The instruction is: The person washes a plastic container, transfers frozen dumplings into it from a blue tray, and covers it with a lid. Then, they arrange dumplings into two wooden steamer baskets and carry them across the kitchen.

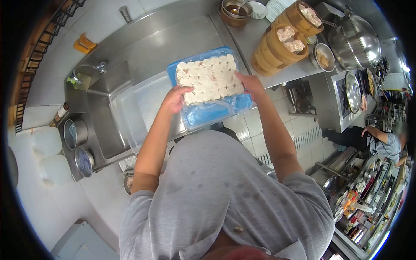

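Note:
Both hands hold a pale block of round dumpling-like pieces [210, 80], packed side by side in rows, with pinkish filling showing in spots. My left hand [174, 99] grips its left edge, thumb on top. At the opposite edge, my right hand [251, 84] is closed in the same way. Clear plastic film [212, 106] lies under the block and sticks out along its near side. Below that is a blue plastic tray [201, 118] at the front of the steel counter. The fingers under the block are hidden.
A clear plastic bin [145, 104] lies beside the steel sink [104, 117]. Bamboo steamers [262, 58] with dumplings stand at the upper right, near a metal bowl [323, 57] and a large wok lid [359, 41]. Another person [385, 143] stands at the far right.

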`<state>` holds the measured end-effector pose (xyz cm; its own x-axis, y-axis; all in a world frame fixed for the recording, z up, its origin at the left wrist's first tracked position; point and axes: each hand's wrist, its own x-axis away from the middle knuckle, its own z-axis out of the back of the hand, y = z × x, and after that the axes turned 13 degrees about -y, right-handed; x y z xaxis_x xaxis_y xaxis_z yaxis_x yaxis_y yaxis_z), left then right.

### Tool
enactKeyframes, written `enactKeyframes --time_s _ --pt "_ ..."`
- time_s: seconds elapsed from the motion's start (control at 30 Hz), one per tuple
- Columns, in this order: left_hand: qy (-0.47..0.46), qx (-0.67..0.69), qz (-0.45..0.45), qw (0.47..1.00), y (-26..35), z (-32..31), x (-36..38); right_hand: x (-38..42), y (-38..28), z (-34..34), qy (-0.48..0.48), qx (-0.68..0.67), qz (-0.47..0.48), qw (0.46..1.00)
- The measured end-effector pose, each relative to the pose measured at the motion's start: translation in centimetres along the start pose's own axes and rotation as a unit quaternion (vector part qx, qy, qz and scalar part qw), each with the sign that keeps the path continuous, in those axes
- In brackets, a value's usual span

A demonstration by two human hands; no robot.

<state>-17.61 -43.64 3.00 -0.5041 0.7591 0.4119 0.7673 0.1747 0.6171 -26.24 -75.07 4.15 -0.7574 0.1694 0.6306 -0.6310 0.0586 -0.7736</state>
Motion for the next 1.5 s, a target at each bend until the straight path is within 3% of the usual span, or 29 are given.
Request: enactKeyframes --time_s 0.2,0.3,0.4,0.57,0.7,0.9,1.0,1.1,1.17,1.2,1.27,1.3,1.4,1.43,1.5 --pt "0.015 0.108 0.017 0.994 -1.8 1.5 0.4 1.7 -1.1 0.3 -0.06 -0.107 -0.032 0.992" --pt "0.001 0.142 0.003 0.99 -1.8 0.7 0.9 1.2 -0.4 -0.5 -0.086 -0.249 0.013 0.964" --pt "-0.02 0.144 0.004 0.989 -2.4 1.6 0.2 1.5 -0.9 -1.3 -0.156 -0.274 0.016 0.949" --pt "-0.005 0.16 0.006 0.987 -4.1 3.7 -0.5 -1.1 3.2 -2.0 -0.226 -0.402 0.108 0.881" --pt "-0.071 0.186 -0.023 0.98 -4.1 3.2 0.0 0.1 4.0 -3.4 -0.266 -0.496 0.17 0.809" --pt "-0.085 0.188 -0.027 0.978 -3.9 3.6 0.3 1.6 6.0 -4.7 -0.271 -0.575 0.168 0.754" --pt "-0.073 0.102 -0.023 0.992 -3.1 3.4 0.4 2.0 6.2 -3.7 -0.247 -0.523 0.158 0.8" --pt "-0.014 -0.067 -0.004 0.998 -0.7 1.6 1.5 1.7 6.4 -1.8 -0.183 -0.337 0.094 0.919" --pt "-0.008 -0.225 -0.003 0.974 -0.1 1.2 2.1 3.0 4.7 -1.5 -0.173 -0.194 0.062 0.964" --pt "0.041 -0.393 0.006 0.919 0.4 1.2 2.5 3.9 3.7 -1.2 -0.166 -0.122 0.044 0.978" --pt "0.131 -0.683 0.021 0.718 1.8 1.1 3.4 4.7 2.5 0.0 -0.044 0.155 0.048 0.986" --pt "0.154 -0.662 0.019 0.733 3.0 -0.2 4.0 4.9 1.8 0.4 0.017 0.291 0.047 0.955" --pt "0.192 -0.614 -0.006 0.766 5.5 -2.3 5.0 5.4 -0.4 0.9 0.186 0.344 0.262 0.882" --pt "0.184 -0.61 -0.023 0.771 5.6 -1.5 5.1 4.8 -0.5 1.0 0.14 0.298 0.333 0.884" --pt "0.172 -0.583 -0.05 0.792 5.4 -0.6 5.5 3.3 -0.3 0.8 0.043 0.238 0.326 0.914"
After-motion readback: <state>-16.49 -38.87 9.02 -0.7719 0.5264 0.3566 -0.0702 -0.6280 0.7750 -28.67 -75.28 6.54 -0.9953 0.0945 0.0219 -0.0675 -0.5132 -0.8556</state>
